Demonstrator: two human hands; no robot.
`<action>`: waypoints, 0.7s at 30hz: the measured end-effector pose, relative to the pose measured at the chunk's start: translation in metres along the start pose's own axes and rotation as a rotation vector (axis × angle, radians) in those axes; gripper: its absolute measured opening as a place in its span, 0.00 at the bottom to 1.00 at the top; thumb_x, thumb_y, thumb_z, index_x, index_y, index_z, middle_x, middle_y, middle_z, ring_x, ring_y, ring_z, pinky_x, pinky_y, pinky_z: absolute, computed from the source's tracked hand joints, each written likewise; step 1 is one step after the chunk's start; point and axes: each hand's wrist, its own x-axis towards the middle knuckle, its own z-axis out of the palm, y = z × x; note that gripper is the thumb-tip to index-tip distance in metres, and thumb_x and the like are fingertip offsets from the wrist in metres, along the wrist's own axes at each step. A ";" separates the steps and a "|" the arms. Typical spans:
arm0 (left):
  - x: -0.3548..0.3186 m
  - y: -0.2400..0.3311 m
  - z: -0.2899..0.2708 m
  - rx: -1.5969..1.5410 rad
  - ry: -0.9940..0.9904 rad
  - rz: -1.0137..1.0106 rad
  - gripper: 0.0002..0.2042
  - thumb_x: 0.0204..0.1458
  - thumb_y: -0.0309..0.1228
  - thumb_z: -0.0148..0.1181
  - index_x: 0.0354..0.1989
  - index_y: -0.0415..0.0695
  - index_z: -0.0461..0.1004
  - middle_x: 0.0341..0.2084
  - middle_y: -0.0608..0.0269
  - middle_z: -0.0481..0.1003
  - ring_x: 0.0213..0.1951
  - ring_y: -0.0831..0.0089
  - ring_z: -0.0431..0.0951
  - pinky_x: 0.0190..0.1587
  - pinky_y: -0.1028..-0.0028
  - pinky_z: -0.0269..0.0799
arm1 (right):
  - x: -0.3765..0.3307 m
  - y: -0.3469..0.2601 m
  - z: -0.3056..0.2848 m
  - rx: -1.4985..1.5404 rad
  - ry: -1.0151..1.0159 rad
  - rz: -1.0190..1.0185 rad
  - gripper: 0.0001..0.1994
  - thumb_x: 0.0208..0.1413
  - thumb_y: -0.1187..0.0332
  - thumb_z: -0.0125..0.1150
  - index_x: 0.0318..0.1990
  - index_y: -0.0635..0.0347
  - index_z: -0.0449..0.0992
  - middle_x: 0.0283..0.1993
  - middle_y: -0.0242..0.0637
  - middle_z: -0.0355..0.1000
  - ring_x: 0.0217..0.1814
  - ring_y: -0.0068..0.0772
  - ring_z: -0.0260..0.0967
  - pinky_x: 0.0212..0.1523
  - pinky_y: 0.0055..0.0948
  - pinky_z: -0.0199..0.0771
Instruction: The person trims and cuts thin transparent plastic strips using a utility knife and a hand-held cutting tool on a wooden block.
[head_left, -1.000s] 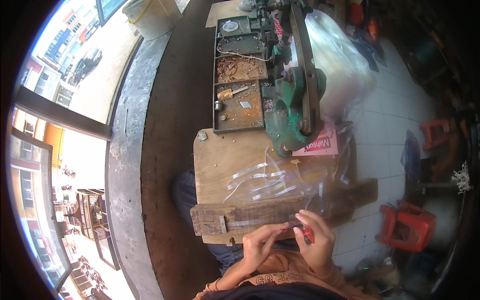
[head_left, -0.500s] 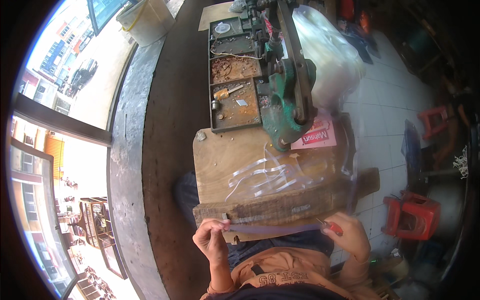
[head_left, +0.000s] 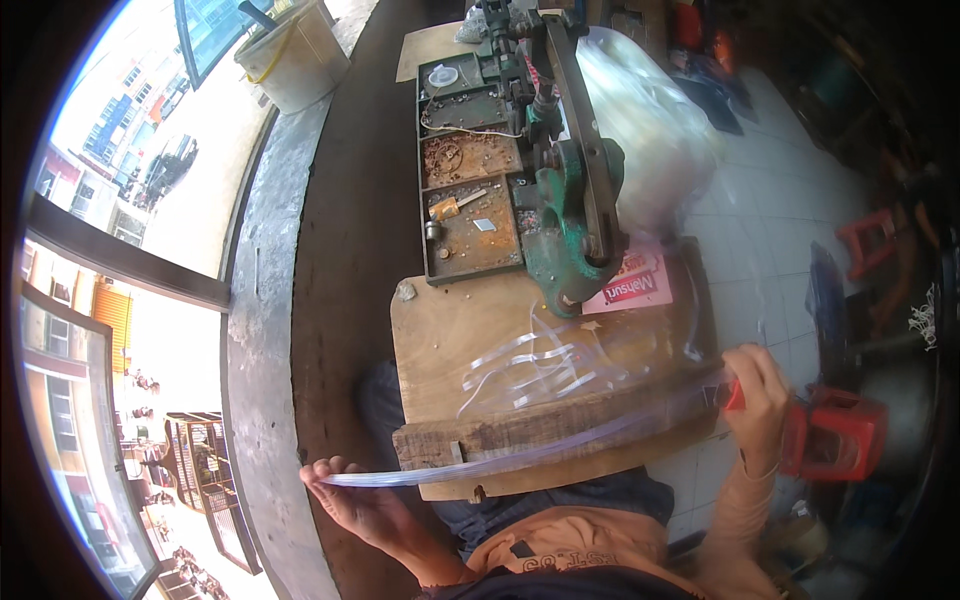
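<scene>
My left hand is closed, pinching one end of a long clear plastic strip out past the bench's left edge. The strip runs in a shallow curve over the front plank toward my right hand, blurring along its right part. Wrapped in my right fingers is a small red-handled tool; its tip cannot be made out. How the strip meets those fingers is smeared by motion. Several loose clear strips lie tangled on the wooden board, beyond the plank.
A green hand press with a long dark lever stands past the strips. Left of it is a grimy compartment tray. A pink packet lies under the press, a bulky clear plastic bag behind, and a red stool at right.
My hands have moved far apart, the left one outward to the left, the right one outward and farther from my body. The strip now shows much longer between them.
</scene>
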 end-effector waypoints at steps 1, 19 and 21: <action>0.010 0.007 -0.007 -0.127 -0.060 -0.023 0.04 0.59 0.26 0.49 0.40 0.42 0.66 0.33 0.66 0.67 0.34 0.83 0.67 0.32 0.82 0.70 | 0.008 0.013 0.003 -0.027 0.054 -0.073 0.16 0.30 0.83 0.60 0.33 0.64 0.73 0.29 0.42 0.69 0.28 0.44 0.69 0.26 0.33 0.67; 0.042 0.108 -0.069 -0.808 -0.393 0.056 0.07 0.59 0.22 0.45 0.42 0.44 0.69 0.38 0.65 0.69 0.40 0.77 0.68 0.54 0.75 0.70 | 0.216 0.059 0.021 -0.022 0.622 -0.661 0.12 0.44 0.79 0.63 0.39 0.61 0.73 0.34 0.37 0.75 0.31 0.37 0.74 0.30 0.27 0.70; 0.043 0.110 -0.087 -0.807 -0.328 0.082 0.07 0.59 0.22 0.46 0.42 0.44 0.68 0.39 0.65 0.69 0.41 0.77 0.68 0.56 0.74 0.69 | 0.227 0.051 0.013 0.008 0.711 -0.577 0.10 0.46 0.78 0.63 0.38 0.61 0.74 0.34 0.37 0.75 0.32 0.34 0.74 0.32 0.25 0.71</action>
